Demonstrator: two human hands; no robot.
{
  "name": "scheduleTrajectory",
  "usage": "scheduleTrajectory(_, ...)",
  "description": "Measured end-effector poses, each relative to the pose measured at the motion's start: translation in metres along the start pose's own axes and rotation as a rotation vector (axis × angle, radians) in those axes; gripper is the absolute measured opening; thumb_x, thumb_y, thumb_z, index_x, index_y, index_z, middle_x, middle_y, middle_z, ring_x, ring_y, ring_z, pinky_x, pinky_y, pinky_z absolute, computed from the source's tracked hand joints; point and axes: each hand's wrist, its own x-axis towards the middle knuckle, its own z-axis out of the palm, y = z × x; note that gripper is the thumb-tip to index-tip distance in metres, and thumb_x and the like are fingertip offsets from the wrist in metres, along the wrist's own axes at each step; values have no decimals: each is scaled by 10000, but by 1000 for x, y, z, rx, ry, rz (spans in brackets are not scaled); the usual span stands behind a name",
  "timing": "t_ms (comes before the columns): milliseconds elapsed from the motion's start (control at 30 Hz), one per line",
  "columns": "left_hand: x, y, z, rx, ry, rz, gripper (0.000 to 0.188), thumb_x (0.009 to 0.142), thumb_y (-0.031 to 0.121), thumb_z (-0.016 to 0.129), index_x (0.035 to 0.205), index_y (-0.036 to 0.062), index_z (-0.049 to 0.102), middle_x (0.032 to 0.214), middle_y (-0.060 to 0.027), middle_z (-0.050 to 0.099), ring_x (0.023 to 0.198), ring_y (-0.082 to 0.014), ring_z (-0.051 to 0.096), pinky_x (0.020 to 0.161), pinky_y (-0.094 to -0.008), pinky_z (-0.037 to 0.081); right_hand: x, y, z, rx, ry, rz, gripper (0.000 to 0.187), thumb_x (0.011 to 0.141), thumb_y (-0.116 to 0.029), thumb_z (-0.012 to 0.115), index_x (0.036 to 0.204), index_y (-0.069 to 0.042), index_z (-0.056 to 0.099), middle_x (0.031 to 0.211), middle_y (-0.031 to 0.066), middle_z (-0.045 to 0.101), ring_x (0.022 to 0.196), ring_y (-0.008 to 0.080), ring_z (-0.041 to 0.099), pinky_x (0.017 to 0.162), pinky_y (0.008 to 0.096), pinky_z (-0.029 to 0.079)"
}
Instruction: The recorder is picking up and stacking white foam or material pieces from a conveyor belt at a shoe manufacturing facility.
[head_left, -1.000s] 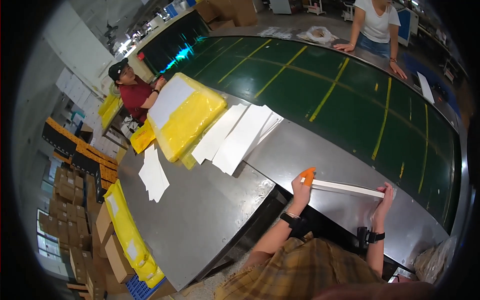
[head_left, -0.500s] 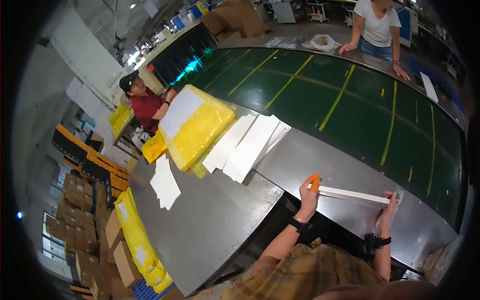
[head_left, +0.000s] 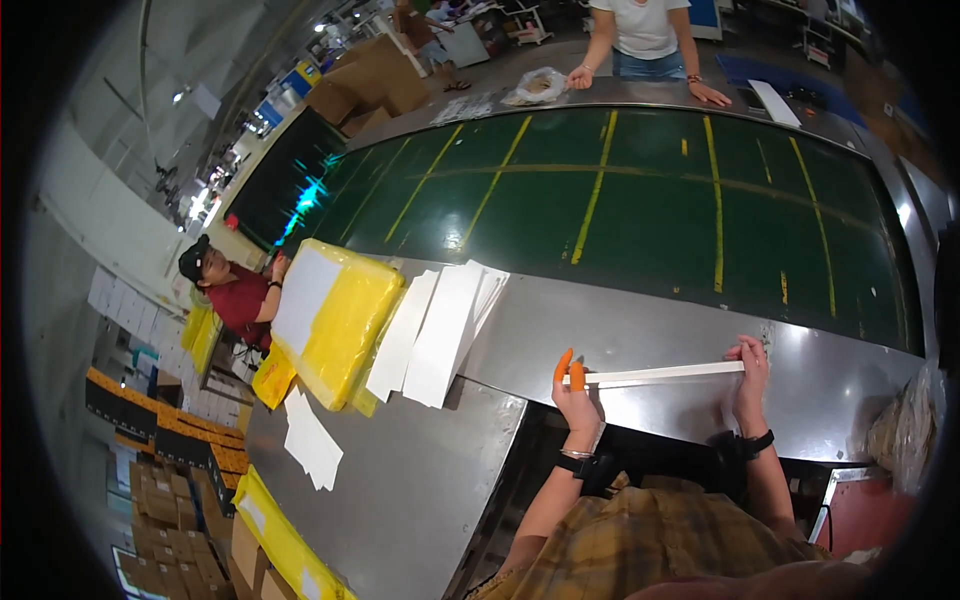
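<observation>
First, left hand (head_left: 577,402): fingers were clamped on one end of the strip (head_left: 660,375), held over the table (head_left: 620,325). Strip seemed light, fairly stiff, prone to creasing; ends gripped best. Right hand (head_left: 751,388): fingers clamped on other end.

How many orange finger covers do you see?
2, both on the left hand: one cover at left, another cover to its right, by the white strip. Others may be hidden.

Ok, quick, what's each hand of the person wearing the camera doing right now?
Left hand: closed, holding the left end of the strip.
Right hand: closed, holding its right end.
</observation>
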Motion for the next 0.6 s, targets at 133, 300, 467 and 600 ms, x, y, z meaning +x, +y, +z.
scheduleTrajectory(133, -4, 3, 6, 113, 57, 44, 266, 996, 165, 604, 1229, 39, 630, 914, -24, 622, 816, -92, 564, 742, -245, 476, -3, -1, -10, -110, -32, -38, 276, 1006, -279, 499, 1026, -43, 642, 751, -12, 513, 731, 94, 472, 703, 244, 356)
scheduleTrajectory(300, -4, 4, 9, 73, 102, -84, 200, 986, 164, 621, 1107, 20, 688, 897, -29, 642, 803, -84, 558, 735, -231, 463, -6, 0, -15, -93, 68, -5, 242, 994, -265, 510, 972, -57, 632, 707, -32, 457, 673, 66, 428, 628, 234, 316)
scheduleTrajectory(467, 3, 17, 28, 55, 28, 11, 195, 984, 140, 596, 1111, 16, 676, 897, -43, 636, 797, -122, 597, 705, -267, 515, -3, -22, -2, -4, 111, -11, 210, 993, -250, 528, 941, -68, 620, 712, -43, 454, 666, 53, 415, 618, 224, 304)
scheduleTrajectory(600, 17, 7, 14, 88, 14, 29, 228, 986, 114, 573, 1190, 28, 632, 967, -72, 633, 820, -149, 625, 680, -261, 531, 0, -4, -1, -6, 32, -18, 230, 1005, -263, 512, 964, -68, 627, 738, -33, 481, 690, 68, 437, 648, 232, 339)
